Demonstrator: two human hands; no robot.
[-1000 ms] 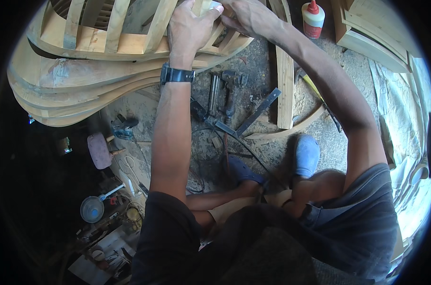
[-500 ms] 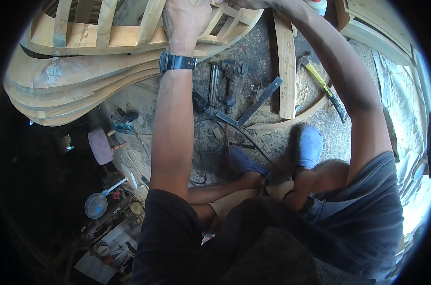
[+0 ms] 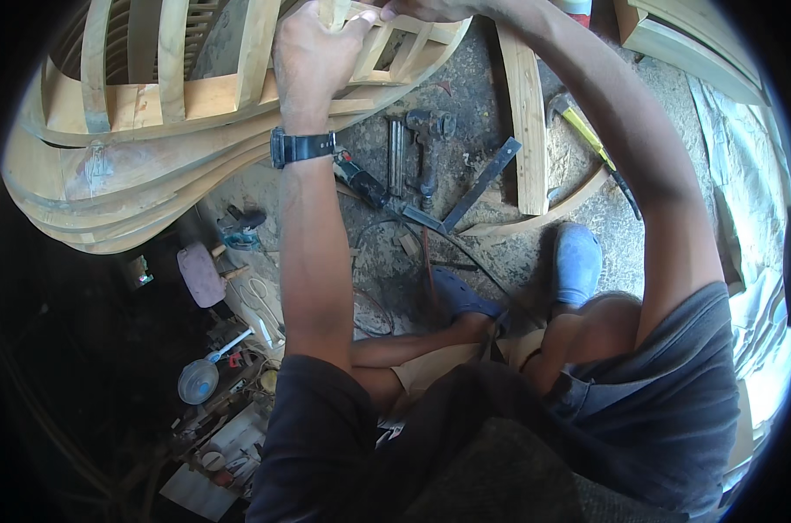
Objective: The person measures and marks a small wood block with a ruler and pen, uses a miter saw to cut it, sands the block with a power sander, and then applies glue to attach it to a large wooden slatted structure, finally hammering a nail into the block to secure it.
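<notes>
A curved wooden frame like a boat hull point(image 3: 169, 135), with upright ribs and stacked bent planks, fills the upper left. My left hand point(image 3: 313, 57), a black watch point(image 3: 304, 146) on its wrist, is closed at the frame's right part. A pale wooden piece point(image 3: 334, 12) shows between its thumb and fingers. From the right my right hand point(image 3: 430, 8) reaches in to the same spot, its thumb close to the left thumb. The picture's top edge cuts it off. Its fingers look pressed together, and whatever they hold is hidden.
On the floor lie a power tool with a green-and-black body point(image 3: 361, 180), a drill-like tool point(image 3: 429, 148), a metal square point(image 3: 478, 185), a wooden beam point(image 3: 526, 131) and a yellow-handled hammer point(image 3: 587, 139). A cable point(image 3: 474, 261) runs toward my blue clogs point(image 3: 577, 261). Clutter sits lower left.
My left hand and forearm have shifted slightly left in the picture, and the frame sits a little lower and further left. Both hands stay together at the frame.
</notes>
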